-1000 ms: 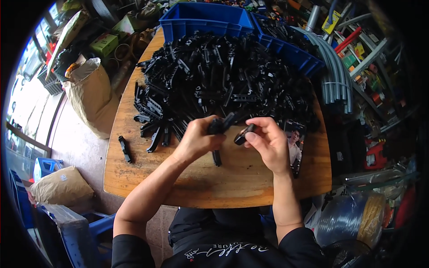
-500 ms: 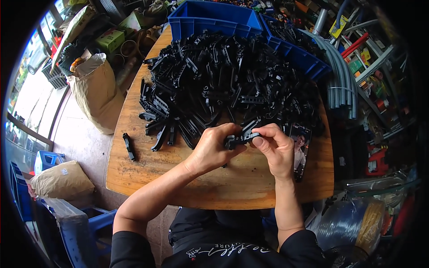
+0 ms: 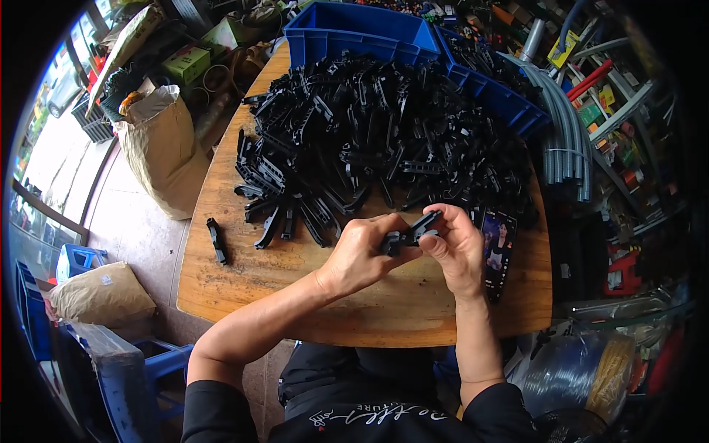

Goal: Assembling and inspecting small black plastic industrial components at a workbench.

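Between my two hands, above the near part of the wooden table [image 3: 244, 295], is a black plastic part [image 3: 413, 232]. My left hand [image 3: 363, 249] wraps its fingers round the left end of it. At the other end, the thumb and fingers of my right hand [image 3: 456, 247] pinch the part, which angles up to the right. My fingers cover much of it, so its exact kind is unclear. Just beyond my hands lies a big heap of similar black plastic parts [image 3: 354, 133]. One single black part [image 3: 217, 241] rests apart on the table's left side.
A phone [image 3: 498, 247] with a lit screen lies beside my right wrist. Blue plastic crates [image 3: 362, 37] stand at the table's far edge; the right one [image 3: 509, 103] holds more black parts. A paper sack [image 3: 159, 148] and a blue stool [image 3: 159, 369] stand left. Grey tubing [image 3: 565, 133] hangs right.
The black part has turned, its right end now pointing farther up. My right fingers have shifted their pinch, and my left hand has moved slightly right. The phone's picture has changed.
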Demonstrator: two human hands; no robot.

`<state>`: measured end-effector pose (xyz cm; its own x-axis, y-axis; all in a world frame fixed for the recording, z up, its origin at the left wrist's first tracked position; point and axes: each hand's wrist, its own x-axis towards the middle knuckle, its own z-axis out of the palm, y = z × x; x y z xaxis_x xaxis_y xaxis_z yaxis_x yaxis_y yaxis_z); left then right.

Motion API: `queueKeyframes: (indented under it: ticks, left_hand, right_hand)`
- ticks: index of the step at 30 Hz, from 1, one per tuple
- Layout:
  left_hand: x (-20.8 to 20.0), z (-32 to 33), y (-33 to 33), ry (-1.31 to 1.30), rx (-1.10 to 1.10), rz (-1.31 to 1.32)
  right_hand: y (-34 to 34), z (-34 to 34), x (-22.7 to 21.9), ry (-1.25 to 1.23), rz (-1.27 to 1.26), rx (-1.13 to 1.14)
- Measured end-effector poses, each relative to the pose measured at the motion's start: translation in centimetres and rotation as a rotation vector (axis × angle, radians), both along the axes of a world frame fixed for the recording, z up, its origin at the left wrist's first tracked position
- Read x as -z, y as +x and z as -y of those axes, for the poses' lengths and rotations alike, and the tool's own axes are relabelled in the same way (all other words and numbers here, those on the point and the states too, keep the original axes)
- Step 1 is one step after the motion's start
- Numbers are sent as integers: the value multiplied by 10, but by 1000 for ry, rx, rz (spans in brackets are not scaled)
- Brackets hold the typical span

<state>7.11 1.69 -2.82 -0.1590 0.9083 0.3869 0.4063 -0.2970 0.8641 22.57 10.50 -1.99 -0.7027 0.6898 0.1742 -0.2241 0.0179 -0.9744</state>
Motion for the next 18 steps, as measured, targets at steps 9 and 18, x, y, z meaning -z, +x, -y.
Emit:
queueKeyframes:
  ticks: [9,18]
  left_hand:
    - [-2,7,8,-22,4,53]
    - [-6,6,4,84,-6,-71]
  right_hand:
    - [4,-1,-3,103,32,15]
    - [-1,2,-3,329,-29,111]
